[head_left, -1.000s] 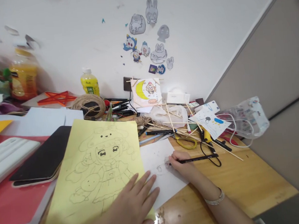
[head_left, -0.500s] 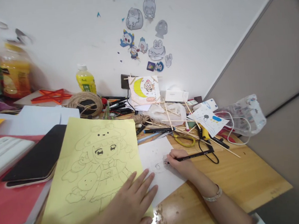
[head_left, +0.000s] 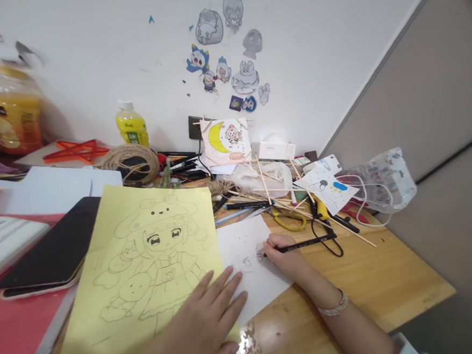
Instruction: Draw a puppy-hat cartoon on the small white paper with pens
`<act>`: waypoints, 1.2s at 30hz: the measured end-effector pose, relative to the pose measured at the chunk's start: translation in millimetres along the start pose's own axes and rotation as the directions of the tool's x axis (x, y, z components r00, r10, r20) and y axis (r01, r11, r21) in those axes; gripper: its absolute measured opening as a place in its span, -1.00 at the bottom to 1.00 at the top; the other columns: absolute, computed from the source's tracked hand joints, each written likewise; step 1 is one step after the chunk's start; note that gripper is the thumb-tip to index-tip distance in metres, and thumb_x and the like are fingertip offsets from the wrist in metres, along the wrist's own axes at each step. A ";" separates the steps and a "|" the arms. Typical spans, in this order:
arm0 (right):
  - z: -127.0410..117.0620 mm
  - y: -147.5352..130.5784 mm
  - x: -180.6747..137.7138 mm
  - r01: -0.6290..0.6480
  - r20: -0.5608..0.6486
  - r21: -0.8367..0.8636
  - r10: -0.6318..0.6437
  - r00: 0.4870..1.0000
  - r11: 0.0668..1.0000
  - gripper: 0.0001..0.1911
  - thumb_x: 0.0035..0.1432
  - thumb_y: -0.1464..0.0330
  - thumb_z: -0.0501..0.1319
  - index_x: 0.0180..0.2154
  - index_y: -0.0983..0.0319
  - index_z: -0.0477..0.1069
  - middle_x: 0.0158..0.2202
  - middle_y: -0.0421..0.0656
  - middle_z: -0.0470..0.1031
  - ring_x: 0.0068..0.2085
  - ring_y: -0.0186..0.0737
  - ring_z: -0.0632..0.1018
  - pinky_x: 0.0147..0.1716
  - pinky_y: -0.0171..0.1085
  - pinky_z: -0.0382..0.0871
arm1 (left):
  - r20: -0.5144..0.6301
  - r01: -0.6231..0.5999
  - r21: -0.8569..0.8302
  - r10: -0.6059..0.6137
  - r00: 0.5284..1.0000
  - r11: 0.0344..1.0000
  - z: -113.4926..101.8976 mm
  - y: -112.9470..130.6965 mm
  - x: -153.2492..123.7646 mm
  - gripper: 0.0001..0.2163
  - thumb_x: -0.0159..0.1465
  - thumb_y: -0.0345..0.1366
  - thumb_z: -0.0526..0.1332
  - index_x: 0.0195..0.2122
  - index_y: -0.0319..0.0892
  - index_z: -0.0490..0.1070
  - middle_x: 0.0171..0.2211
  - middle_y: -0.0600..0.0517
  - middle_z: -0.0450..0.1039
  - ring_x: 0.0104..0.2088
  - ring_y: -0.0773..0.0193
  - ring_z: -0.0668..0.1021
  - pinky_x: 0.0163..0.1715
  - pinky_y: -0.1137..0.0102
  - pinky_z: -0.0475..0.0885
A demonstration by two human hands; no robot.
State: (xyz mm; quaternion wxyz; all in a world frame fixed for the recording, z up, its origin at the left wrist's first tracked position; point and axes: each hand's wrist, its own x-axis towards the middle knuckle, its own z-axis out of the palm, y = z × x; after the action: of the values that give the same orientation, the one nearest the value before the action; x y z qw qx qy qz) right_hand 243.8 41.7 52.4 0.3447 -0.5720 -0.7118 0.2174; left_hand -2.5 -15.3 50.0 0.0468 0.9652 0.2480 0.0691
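Currently, R hand (head_left: pixel 287 255) has blk pencil (head_left: pixel 305 244) gripped, fingers closed round it close to the tip. Tip is down at the wht sheet (head_left: pixel 262 296), by the faint eye marks; can't tell if it's actually touching. Pencil lies at a low slant, back end pointing R. Bracelet (head_left: pixel 334 304) on R wrist.

L hand (head_left: pixel 215 313) palm down, nothing gripped, fingers spread & extended: palm over lower R of the yel. sheet (head_left: pixel 114 228), some fingertips reaching onto L side of wht sheet. Yel. sheet carries a line drawing of a figure w/ big hat, dark eyes, dress. Wht sheet sits just R of it on the bench (head_left: pixel 372 280), w/ only faint lines & small eye shapes.

Beyond the sheets: blk marker (head_left: pixel 246 205), scissors w/ yel. handle (head_left: pixel 293 222), loose thin wooden sticks (head_left: pixel 265 183), small moon picture (head_left: pixel 227 140) propped near the wall. Twine coil (head_left: pixel 149 156) behind yel. sheet, sm. yel. bottle (head_left: pixel 132 125) just behind that. Far L: red star frame (head_left: pixel 76 151), lg. orange bottle (head_left: pixel 17 114). Nearer on L: blk flat slab (head_left: pixel 58 246) beside wht device (head_left: pixel 10 241). Clear plastic bag (head_left: pixel 398 182) at far R, near partition. Cut-out characters (head_left: pixel 245 76) on wall above.
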 end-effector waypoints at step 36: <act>-1.9 -2.4 0.4 0.019 0.024 0.046 -0.020 0.999 0.999 -0.68 -0.03 0.34 0.04 -0.69 0.15 -0.07 -0.71 -0.33 0.03 -0.61 -0.37 0.12 -0.62 -0.36 -0.02 | 0.035 0.016 -0.020 -0.015 0.999 1.000 -7.7 1.2 3.7 -0.49 0.26 -0.28 0.23 0.25 -0.16 0.24 0.29 -0.23 0.10 0.27 -0.14 0.19 0.19 -0.06 0.14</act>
State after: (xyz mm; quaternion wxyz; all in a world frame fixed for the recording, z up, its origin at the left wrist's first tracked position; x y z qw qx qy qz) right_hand 243.6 41.4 55.5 0.3510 -0.5541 -0.7165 0.2374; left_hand 0.0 -14.2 58.2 0.0612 0.9638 0.2538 0.0544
